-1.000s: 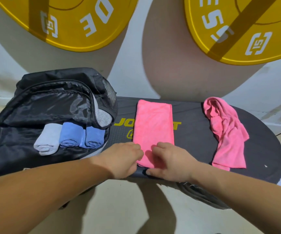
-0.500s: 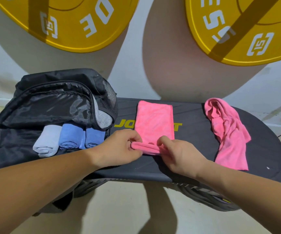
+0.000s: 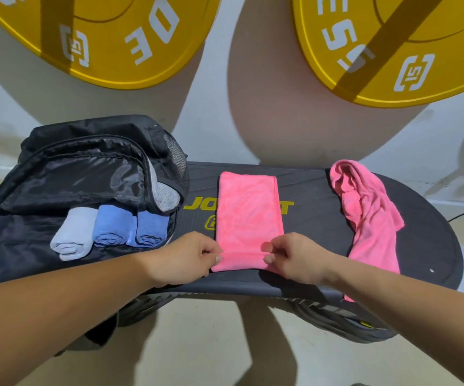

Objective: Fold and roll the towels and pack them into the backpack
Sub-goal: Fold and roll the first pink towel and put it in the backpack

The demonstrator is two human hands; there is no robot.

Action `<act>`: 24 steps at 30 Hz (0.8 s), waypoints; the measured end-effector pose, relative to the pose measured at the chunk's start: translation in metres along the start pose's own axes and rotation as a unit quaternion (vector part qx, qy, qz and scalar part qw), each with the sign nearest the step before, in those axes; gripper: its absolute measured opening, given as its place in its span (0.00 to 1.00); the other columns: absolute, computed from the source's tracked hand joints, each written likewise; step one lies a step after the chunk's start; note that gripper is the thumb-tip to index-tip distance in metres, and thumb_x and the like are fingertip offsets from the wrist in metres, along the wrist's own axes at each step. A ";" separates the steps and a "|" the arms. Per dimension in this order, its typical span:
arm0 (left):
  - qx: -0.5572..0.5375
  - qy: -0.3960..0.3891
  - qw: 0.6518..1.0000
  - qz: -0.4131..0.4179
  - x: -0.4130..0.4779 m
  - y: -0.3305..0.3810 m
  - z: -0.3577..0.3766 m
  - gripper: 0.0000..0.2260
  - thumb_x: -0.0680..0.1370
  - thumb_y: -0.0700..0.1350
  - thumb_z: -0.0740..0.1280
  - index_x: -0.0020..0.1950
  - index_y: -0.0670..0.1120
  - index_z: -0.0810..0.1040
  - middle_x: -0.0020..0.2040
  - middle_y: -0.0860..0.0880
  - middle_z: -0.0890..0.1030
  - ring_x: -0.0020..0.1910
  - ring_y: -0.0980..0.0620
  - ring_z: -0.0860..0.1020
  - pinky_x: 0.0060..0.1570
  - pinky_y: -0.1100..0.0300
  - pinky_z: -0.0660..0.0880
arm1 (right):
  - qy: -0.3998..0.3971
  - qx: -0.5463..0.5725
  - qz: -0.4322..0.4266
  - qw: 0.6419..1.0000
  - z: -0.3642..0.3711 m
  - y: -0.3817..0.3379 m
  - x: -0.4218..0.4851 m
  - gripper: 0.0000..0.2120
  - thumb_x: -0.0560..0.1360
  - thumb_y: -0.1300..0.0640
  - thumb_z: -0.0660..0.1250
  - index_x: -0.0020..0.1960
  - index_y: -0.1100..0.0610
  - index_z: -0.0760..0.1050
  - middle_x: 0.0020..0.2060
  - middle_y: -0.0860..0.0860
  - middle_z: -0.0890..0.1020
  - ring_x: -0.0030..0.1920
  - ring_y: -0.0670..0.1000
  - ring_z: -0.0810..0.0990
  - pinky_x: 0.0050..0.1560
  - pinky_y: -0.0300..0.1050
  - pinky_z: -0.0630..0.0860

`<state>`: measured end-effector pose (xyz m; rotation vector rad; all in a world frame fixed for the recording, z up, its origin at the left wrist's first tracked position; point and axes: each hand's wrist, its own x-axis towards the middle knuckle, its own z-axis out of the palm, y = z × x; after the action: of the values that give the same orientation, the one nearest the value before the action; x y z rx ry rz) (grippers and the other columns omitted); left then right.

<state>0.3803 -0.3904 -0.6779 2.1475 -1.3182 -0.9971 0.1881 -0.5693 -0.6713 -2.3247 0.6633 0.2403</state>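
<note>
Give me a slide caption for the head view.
Left hand and right hand pinch the near edge of the folded towel; three rolls lie in the backpack.

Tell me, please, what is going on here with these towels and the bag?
A person is rolling a folded pink towel on a black board: the left hand and right hand each pinch its near end, which is turned over into a small first roll. Three rolled towels, one pale grey and two blue, lie in the open backpack on the left. A crumpled pink towel waits on the right, not yet folded.
</note>
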 end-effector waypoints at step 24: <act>0.419 0.081 0.871 0.244 0.002 0.010 0.022 0.12 0.64 0.38 0.71 0.44 0.51 0.80 0.38 0.52 0.76 0.43 0.47 0.75 0.40 0.52 0.77 | 0.157 -0.349 -0.266 0.885 0.016 0.020 -0.008 0.04 0.74 0.54 0.66 0.47 0.54 0.78 0.44 0.52 0.73 0.41 0.56 0.70 0.37 0.53 0.71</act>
<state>0.3584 -0.3968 -0.6862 2.1426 -2.3284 0.0037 0.1712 -0.5682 -0.6922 -3.1762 0.0337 -0.1979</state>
